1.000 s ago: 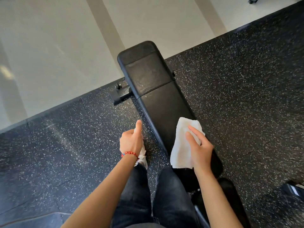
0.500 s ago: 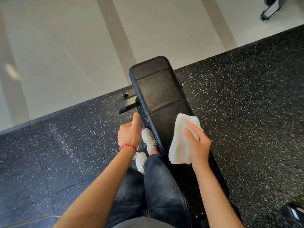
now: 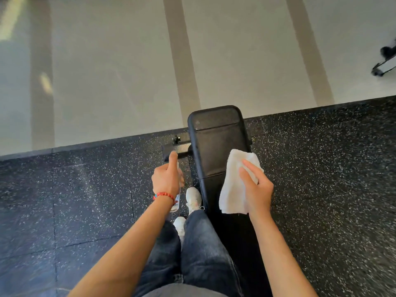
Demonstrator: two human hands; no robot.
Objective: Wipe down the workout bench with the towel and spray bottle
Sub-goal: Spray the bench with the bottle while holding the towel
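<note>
A black padded workout bench (image 3: 216, 138) runs away from me across the speckled rubber floor. My right hand (image 3: 256, 187) holds a white towel (image 3: 232, 189) flat against the right side of the bench pad, near the seam between its two cushions. My left hand (image 3: 166, 179) hangs over the floor left of the bench, thumb up, closed around a small clear spray bottle (image 3: 176, 201). Most of the bottle is hidden behind the hand; only its lower end shows below the wrist with the red bracelet.
My legs in dark jeans and white shoes (image 3: 192, 199) stand close against the bench's left side. A black bench foot bar (image 3: 174, 150) sticks out to the left. Pale smooth floor (image 3: 107, 71) begins beyond the rubber mat. Part of some equipment (image 3: 385, 65) shows at the far right.
My right hand has slid the towel further along the bench toward its far end. I have stepped forward beside the bench, and the left hand moved forward too.
</note>
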